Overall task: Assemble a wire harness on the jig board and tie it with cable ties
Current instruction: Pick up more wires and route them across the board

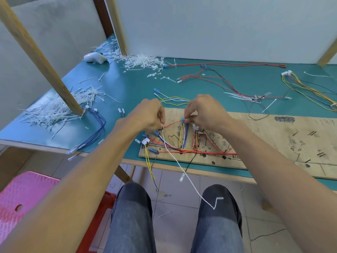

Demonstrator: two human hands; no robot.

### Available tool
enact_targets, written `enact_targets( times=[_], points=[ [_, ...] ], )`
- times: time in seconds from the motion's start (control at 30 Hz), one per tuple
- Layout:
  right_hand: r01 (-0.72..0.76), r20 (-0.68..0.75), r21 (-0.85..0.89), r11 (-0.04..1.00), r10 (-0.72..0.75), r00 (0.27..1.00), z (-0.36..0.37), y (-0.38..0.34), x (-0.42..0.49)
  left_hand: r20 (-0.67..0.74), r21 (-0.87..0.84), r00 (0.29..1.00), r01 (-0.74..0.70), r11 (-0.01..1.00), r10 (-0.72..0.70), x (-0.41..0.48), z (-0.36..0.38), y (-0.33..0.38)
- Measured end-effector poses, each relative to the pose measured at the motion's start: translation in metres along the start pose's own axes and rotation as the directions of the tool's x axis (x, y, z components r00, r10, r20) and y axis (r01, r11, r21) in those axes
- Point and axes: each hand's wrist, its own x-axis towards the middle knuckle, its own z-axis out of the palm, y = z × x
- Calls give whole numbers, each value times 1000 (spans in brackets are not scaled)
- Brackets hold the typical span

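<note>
A wooden jig board [273, 136] lies on the teal table, with red, blue, yellow and white wires routed over its left end as a harness [182, 145]. My left hand [148, 114] pinches wires at the board's top left corner, where a red wire [173, 123] and a white wire [182, 170] meet its fingertips. That white wire trails off the table onto my lap. My right hand [204, 112] pinches a blue connector [182, 119] at the other end of the red wire. A white plug [145, 141] sits at the board's left edge.
Piles of white cable ties [140, 61] and cut tie ends [60, 108] lie at the back and left of the table. Loose harnesses lie around: blue wires [98, 128] left, red [218, 65] at back, yellow and blue [310, 88] right. A wooden post [42, 57] stands left, a pink stool [23, 198] below.
</note>
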Motion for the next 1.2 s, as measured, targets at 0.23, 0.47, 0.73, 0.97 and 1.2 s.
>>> enact_targets(
  times=[0.23,0.47,0.73,0.97,1.2],
  points=[
    [-95,-144,139,986,116,983,-30,-21,-34,-2,92,1000,1,996,-1,1,1,0],
    [-231,-71,-7,973,230,971,20,-81,-168,18,109,1000,9,994,-11,2,0,-1],
    [-313,-12,18,949,314,949,35,-89,-207,-2,81,1000,-27,996,27,1,3,-3],
    [-383,73,64,921,379,923,46,-100,-209,48,-85,999,17,996,-13,4,2,-11],
    [-343,-18,107,933,347,938,47,-94,-220,54,-326,998,57,944,-41,10,5,-25]
  ],
)
